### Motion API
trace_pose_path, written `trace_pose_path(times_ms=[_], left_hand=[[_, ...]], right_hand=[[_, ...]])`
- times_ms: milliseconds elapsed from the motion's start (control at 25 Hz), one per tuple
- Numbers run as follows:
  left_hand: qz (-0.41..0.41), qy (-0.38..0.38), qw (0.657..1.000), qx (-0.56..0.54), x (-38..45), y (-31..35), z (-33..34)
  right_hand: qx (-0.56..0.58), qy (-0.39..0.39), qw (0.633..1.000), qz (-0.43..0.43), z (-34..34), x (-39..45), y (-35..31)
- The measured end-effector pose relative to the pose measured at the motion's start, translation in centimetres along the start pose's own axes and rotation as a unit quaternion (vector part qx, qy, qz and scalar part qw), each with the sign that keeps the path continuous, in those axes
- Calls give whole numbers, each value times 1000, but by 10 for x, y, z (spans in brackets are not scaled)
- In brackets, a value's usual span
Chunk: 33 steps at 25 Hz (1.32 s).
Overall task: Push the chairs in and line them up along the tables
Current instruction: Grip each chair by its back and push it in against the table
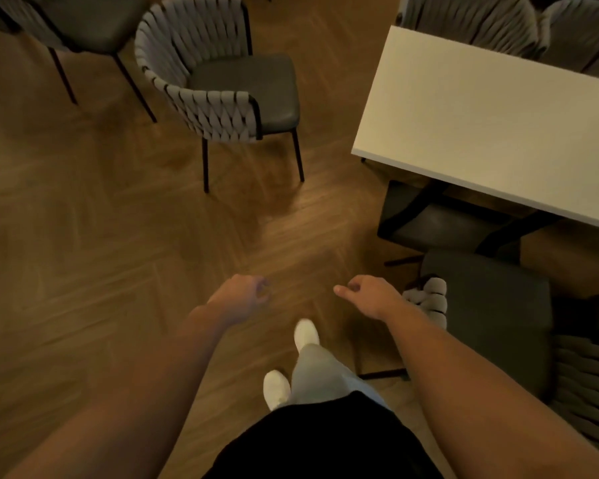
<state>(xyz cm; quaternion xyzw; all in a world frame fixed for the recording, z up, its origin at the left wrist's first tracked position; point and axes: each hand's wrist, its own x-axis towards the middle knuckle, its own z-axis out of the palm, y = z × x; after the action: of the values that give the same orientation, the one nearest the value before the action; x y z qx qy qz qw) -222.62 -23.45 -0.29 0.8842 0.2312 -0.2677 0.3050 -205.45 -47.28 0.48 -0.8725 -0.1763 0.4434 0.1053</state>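
Upper left of frame, a grey woven-back chair with dark seat (pixel 222 88) stands loose on the herringbone wood floor (pixel 83 219), well apart from the white rectangular table (pixel 481 133). I'd say that's left to do. Left hand (pixel 242 295) and right hand (pixel 370 295): each grip loosely curled, holding nothing. Right-side chairs (pixel 481 305) look tucked in.

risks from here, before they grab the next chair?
1. The woven-back chair stands out on the open floor, apart from the white table; pushed askew, it could knock the table's corner.
2. Both hands hold nothing, and a near chair sits close to the right forearm, so a swing might clip it.
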Motion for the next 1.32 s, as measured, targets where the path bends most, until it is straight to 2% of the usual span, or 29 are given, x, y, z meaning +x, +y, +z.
trace_pose_path(times_ms=[200, 440, 560, 840, 1000, 1160, 1320], left_hand=[[-20, 16, 1000, -15, 66, -35, -76], [-25, 32, 996, -74, 140, -78, -183], [-19, 24, 997, -77, 164, -110, -224], [39, -30, 999, 13, 241, -225, -340], [70, -68, 991, 88, 279, -286, -420], [110, -54, 984, 131, 325, -316, -488], [130, -52, 979, 146, 386, -336, -542]], right_hand=[[-1, -9, 1000, 12, -42, 76, -66], [-24, -7, 1000, 0, -111, 160, -173], [-10, -9, 1000, -6, -124, 195, -223], [69, 48, 995, 56, -115, 264, -352], [130, 43, 987, 86, -96, 280, -424], [171, 52, 979, 94, -84, 317, -484], [217, 37, 971, 98, -102, 373, -537]])
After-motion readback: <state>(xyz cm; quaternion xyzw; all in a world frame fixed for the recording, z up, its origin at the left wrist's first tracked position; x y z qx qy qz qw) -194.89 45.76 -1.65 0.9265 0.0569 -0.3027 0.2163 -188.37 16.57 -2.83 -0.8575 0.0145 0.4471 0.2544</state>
